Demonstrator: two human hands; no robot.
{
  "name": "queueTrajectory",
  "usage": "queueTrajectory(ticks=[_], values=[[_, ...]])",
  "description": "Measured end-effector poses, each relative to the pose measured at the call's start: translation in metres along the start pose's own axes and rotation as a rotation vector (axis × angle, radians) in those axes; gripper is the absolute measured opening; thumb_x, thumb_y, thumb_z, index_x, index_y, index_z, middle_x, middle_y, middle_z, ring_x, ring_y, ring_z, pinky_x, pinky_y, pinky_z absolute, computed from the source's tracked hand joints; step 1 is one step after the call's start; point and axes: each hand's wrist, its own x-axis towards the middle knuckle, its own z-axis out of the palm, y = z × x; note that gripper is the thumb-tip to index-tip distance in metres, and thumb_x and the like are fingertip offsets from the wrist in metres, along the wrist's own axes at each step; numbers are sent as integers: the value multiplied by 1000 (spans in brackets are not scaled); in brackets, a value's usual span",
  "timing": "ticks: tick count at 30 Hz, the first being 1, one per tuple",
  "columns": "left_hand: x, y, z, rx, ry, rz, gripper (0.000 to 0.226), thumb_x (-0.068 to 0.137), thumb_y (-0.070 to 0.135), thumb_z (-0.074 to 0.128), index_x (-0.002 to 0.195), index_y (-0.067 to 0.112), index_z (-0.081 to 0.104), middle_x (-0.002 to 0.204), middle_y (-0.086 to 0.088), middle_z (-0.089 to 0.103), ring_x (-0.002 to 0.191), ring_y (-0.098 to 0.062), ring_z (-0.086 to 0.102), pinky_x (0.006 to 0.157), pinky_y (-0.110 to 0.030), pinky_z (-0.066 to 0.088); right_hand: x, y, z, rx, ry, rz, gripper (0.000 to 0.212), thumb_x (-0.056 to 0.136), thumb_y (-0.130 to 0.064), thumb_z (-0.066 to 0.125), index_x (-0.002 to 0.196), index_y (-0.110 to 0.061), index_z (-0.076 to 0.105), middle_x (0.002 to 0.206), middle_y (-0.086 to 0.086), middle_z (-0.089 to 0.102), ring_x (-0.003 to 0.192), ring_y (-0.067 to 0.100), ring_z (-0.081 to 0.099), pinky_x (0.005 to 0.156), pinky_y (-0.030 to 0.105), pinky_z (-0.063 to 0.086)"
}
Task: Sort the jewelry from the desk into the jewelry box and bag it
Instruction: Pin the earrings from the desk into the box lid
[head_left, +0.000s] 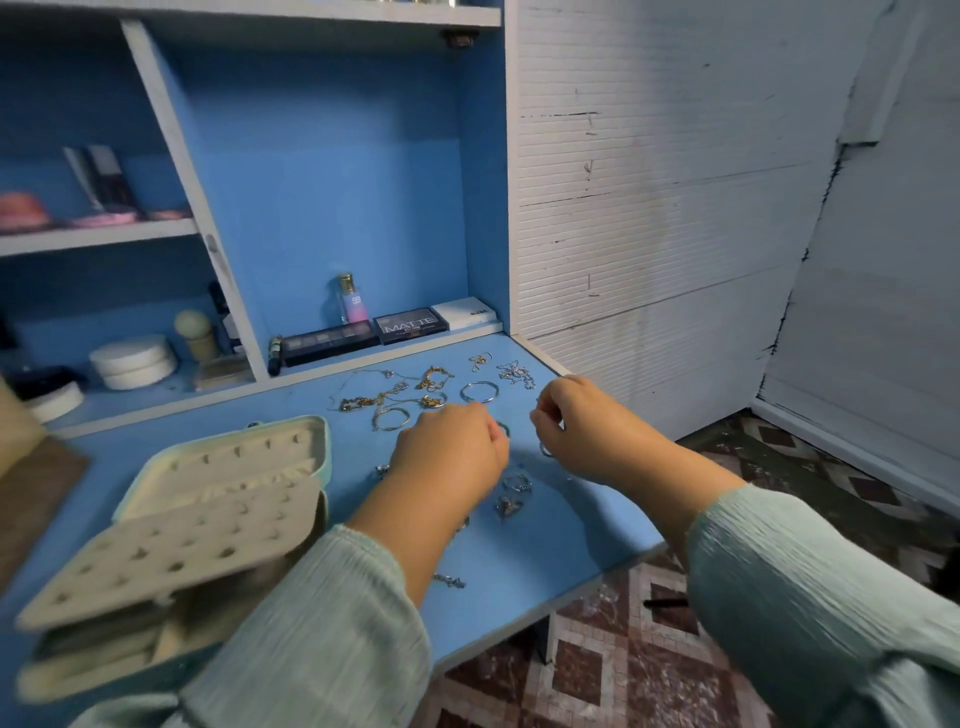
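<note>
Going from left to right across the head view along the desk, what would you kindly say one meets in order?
Open jewelry box → left hand → right hand, pinching something small → white slatted wall.

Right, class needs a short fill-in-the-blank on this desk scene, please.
1. The jewelry box lies ____ on the desk.
2. The desk is coloured ____.
3. The box is on the ____ side of the left hand.
4. The palette reads ____.

Answers: open; blue; left; MATTE
</note>
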Motion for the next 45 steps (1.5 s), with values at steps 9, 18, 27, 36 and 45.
queueTrajectory(ticks=[9, 18, 27, 36, 45], values=[[-60, -34, -37, -35, 129, -13, 15, 92, 27, 44, 89, 26, 59, 99, 4, 62, 96, -21, 55, 78, -34, 48, -32, -61, 19, 48, -16, -110, 14, 96, -25, 41, 86, -16, 44, 93, -3, 42, 82, 13, 41, 74, 24, 33], [-113, -88, -64, -35, 224, -102, 11, 92, 31, 47, 91, 28, 58, 102, 8, 61, 98, -18, 54, 83, -35, 46, -64, -123, 44, 233, -161, -246, 11, 94, -23, 45, 87, -17, 50, 82, -6, 53, 75, 15, 50, 69, 28, 42], [-140, -122, -71, -57, 354, -147, 7, 95, 32, 45, 89, 32, 49, 104, 11, 55, 103, -18, 50, 81, -32, 38, -66, -140, 64, 410, -151, -280, 19, 94, -21, 48, 78, -30, 47, 80, -15, 52, 71, 2, 48, 59, 11, 41], [-131, -142, -79, -31, 407, -87, 9, 98, 30, 40, 99, 28, 49, 113, 10, 55, 107, -15, 49, 89, -29, 35, -52, -150, 67, 512, -46, -259, 19, 94, -21, 50, 75, -26, 47, 78, -10, 52, 53, -13, 46, 53, 8, 37], [-96, -176, -82, -179, 487, 94, 5, 94, 23, 48, 91, 22, 53, 107, 6, 54, 102, -18, 50, 91, -35, 41, -21, -155, 77, 500, 91, -267, 16, 89, -19, 59, 75, -26, 54, 90, -13, 50, 76, -6, 49, 66, 9, 35]])
